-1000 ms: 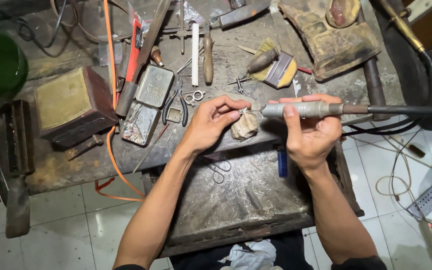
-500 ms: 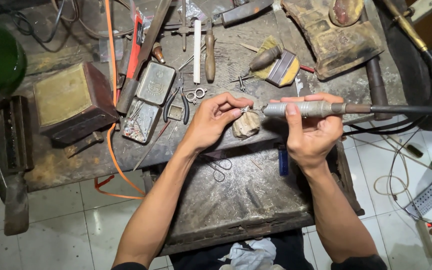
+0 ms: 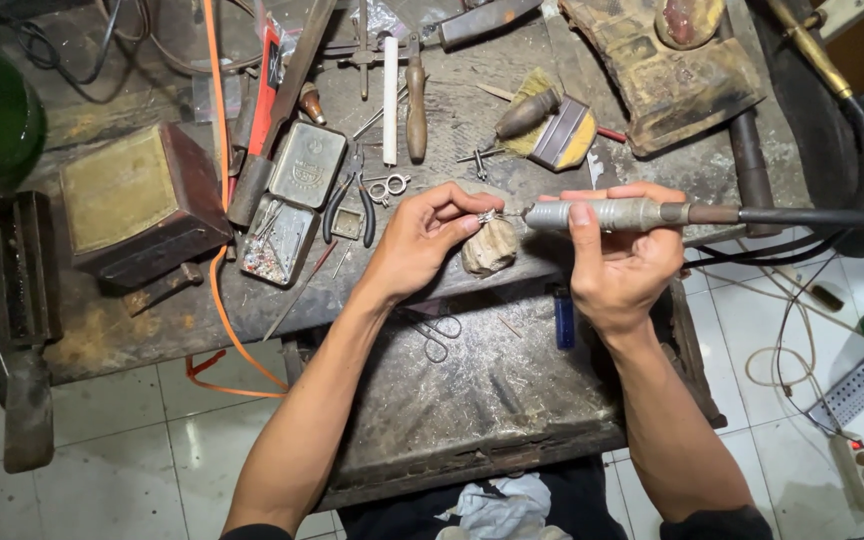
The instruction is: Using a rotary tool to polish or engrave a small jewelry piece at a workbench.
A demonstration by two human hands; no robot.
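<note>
Left hand (image 3: 420, 240) is pinching a tiny silvery metal piece (image 3: 488, 215) between thumb and fingertips, resting it right on top of the worn wooden bench peg (image 3: 489, 247) that sticks out from the workbench (image 3: 152, 320) edge. Right hand (image 3: 620, 255) sits at about 3 o'clock from that piece, fingers wrapped tight around a grey rotary handpiece (image 3: 602, 213), its thin tip touching or almost touching the metal, can't tell which from here. The handpiece's black flexible shaft (image 3: 822, 216) runs off toward 3 o'clock. Below the hands, around 6 o'clock, there's a metal catch drawer (image 3: 472, 410) with small scissors (image 3: 437, 330) and a blue lighter (image 3: 564, 320) in it. Up at 10 o'clock from the left hand sit pliers (image 3: 350, 205) and an open tin (image 3: 282, 235) of small bits, with a brown box (image 3: 137, 200) further out at 9 o'clock.
</note>
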